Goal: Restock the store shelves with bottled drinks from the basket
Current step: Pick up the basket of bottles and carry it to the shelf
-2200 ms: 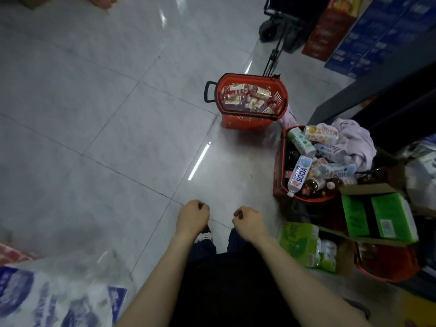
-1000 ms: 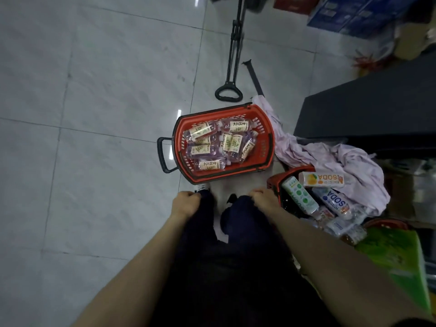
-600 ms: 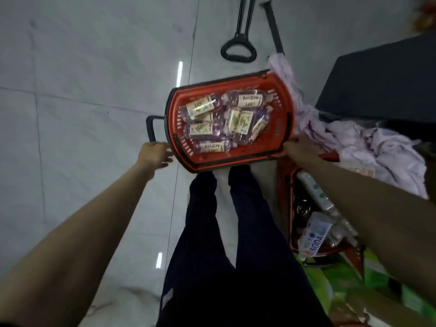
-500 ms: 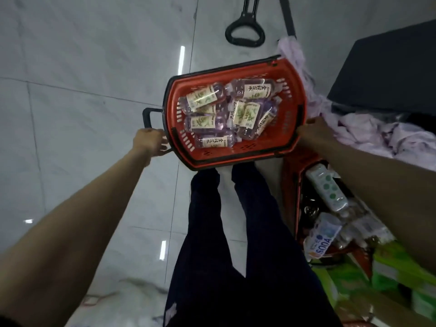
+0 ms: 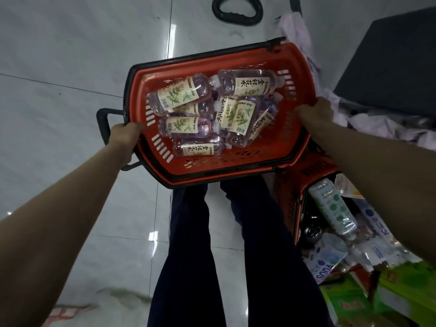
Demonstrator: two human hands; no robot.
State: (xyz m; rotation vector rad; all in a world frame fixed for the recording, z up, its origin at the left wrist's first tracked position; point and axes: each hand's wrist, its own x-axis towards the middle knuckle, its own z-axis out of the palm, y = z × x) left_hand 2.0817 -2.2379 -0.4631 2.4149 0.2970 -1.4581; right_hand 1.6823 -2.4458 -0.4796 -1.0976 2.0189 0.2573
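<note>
- My left hand [image 5: 125, 136] grips the left rim of the red basket [image 5: 236, 165], just beside its black side handle [image 5: 103, 123]. The fingers are curled over the edge.
- My right hand [image 5: 316, 112] grips the opposite rim, fingers clamped on it in the same way.
- The honeysuckle water bottles [image 5: 179, 95] lie loose on their sides in a heap inside the basket, above my legs. I judge the basket is lifted, but its bottom is hidden.
- To carry well, I should keep both rims at the same height, because the bottles will roll to the lower side and pull the load.
- I should lift it straight up before turning, so it does not catch the second red basket [image 5: 292, 197] of mixed drinks just beside my right leg.
- The pale cloth [image 5: 297, 36] lies near the right rim. My fingers should not drag it along.
- Compared with half a second ago, both hands hold the same places, but the basket has come nearer to me.
- About two seconds ago my hands were empty and the basket stood well ahead on the floor.
</note>
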